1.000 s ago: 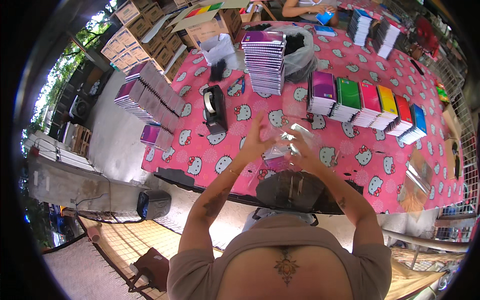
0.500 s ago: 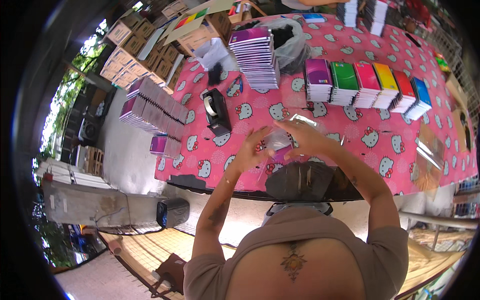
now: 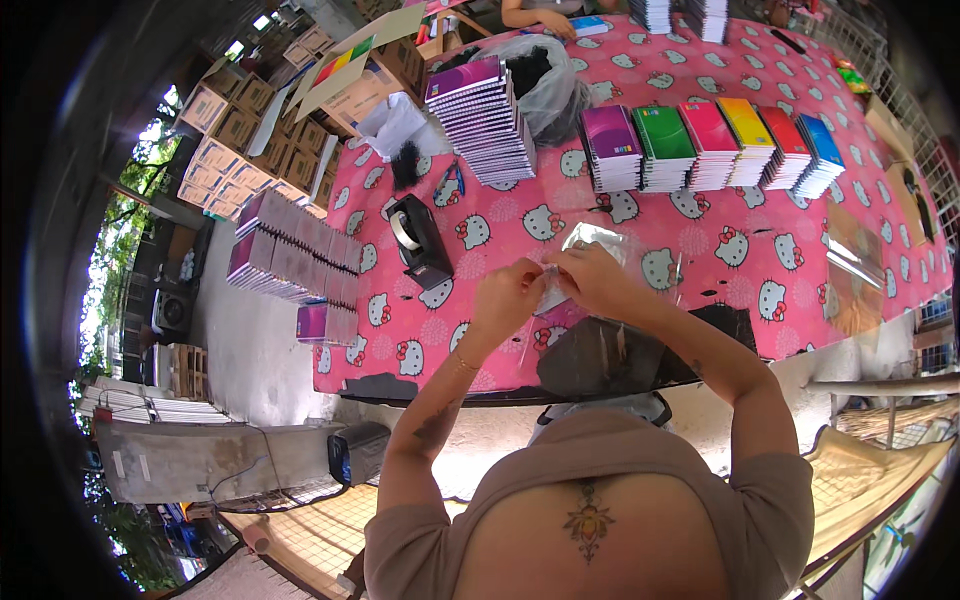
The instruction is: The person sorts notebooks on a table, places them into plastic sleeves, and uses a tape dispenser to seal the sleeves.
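Close together above the near middle of the table, my left hand (image 3: 508,296) and my right hand (image 3: 598,282) meet at the fingertips. Both pinch the clear plastic wrapper (image 3: 553,297), a thin shiny sheet that shows between and below the fingers. A bright, glossy part of clear plastic (image 3: 597,238) lies just beyond my right hand. What sits under the wrapper is mostly hidden by my hands. Left of them stands a black tape dispenser (image 3: 420,243) with a roll of tape.
A tall stack of purple notebooks (image 3: 482,125) and a row of coloured notebook stacks (image 3: 665,148) stand farther back. More wrapped notebooks (image 3: 290,250) line the left edge. Clear plastic sheets (image 3: 855,268) lie at right. Cartons (image 3: 235,150) are piled far left; another person's hand (image 3: 555,22) shows at the back.
My hands, apart with curved fingers before, have come together and now pinch the plastic. The purple item seen between them is now mostly covered. The whole view has shifted slightly.
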`<state>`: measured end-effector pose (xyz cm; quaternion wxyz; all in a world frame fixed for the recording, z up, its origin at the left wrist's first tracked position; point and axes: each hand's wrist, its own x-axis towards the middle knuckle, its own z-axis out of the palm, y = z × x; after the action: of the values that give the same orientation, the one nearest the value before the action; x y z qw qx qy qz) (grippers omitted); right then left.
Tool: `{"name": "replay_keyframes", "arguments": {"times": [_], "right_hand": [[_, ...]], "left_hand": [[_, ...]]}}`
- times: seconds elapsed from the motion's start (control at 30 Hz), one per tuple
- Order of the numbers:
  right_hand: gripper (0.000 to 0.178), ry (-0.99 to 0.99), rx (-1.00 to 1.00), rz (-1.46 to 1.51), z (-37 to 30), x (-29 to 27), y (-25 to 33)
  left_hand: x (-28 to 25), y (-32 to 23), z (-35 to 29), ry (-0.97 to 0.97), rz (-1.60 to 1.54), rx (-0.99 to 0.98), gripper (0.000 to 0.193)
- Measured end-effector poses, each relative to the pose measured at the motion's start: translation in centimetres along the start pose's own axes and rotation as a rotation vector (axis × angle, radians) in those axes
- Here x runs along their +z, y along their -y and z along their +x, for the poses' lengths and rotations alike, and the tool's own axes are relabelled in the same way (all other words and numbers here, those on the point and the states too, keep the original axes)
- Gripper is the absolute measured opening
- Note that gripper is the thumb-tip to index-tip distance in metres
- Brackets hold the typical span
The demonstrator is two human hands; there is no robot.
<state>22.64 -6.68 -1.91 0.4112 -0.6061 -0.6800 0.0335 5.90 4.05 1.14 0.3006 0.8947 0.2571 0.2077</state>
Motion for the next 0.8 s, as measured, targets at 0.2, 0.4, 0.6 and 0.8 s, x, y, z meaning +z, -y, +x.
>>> {"name": "replay_keyframes", "arguments": {"times": [0.2, 0.4, 0.6, 0.8], "right_hand": [[0.029, 0.203, 0.305, 0.135, 1.1, -1.7, 2.1], [0.054, -0.073, 0.452, 0.427, -0.5, 1.8, -0.6], [0.061, -0.071, 0.735, 0.728, -1.3, 1.7, -1.1], [0.059, -0.085, 0.760, 0.796, -0.3, 3.0, 0.3]], "left_hand": [[0.1, 0.0, 1.0, 0.057, 0.300, 0.049, 0.016], [0.2, 0.8, 1.4, 0.013, 0.413, 0.184, 0.018], [0.9, 5.6, 1.6, 0.171, -0.553, -0.293, 0.034], [-5.6, 22.2, -1.2, -0.781, 0.180, -0.197, 0.041]]}}
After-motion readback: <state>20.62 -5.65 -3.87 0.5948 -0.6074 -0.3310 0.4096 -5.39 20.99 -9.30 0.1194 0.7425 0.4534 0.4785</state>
